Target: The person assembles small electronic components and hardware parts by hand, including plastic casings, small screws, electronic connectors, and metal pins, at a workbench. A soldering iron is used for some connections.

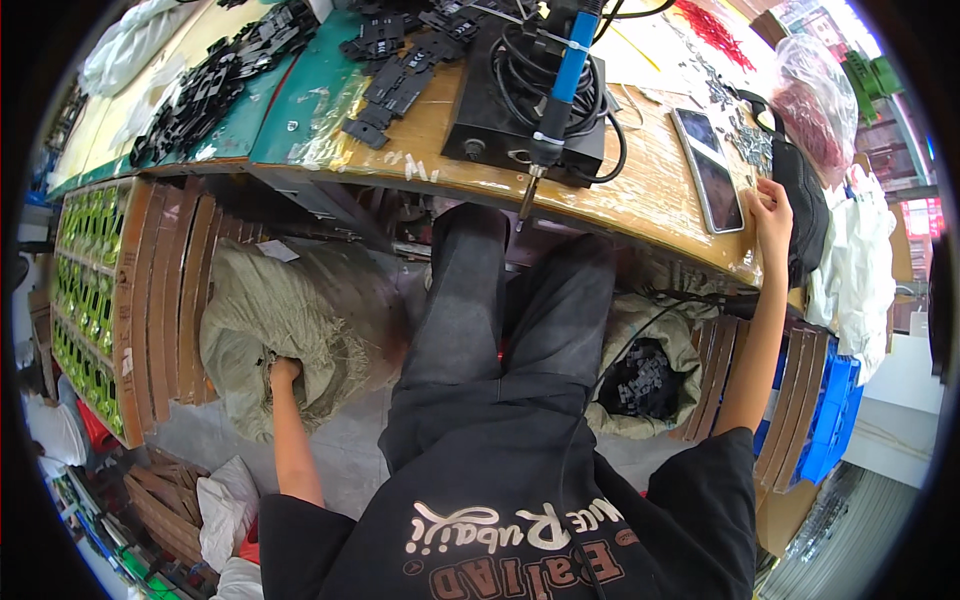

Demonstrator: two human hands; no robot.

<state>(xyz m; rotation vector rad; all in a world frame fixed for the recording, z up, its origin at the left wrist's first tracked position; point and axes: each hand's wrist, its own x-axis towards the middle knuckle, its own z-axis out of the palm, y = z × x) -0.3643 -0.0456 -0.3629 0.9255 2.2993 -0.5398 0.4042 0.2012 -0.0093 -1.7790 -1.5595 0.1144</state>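
At the left, my left hand (284,371) reaches into the mouth of an upright woven sack (236,300); its fingers are hidden inside. My right hand (770,213) rests at the right end of the wooden table (640,190), its fingers curled together, and whatever they may hold is too small to make out. Just left of that hand lies a smartphone (707,170). Small metal pieces (750,140) are scattered beyond the fingers. A black bag (805,210) lies against the hand's right side. A blue-handled electric screwdriver (565,85) hangs tip down over the table's front edge.
A black box (480,125) with coiled cable stands mid-table. Black plastic parts (225,85) lie piled at the far left, red pieces (715,35) at the far right. Another sack (650,385) of black parts stands by my right leg. Stacked trays (90,300) rise at the left.
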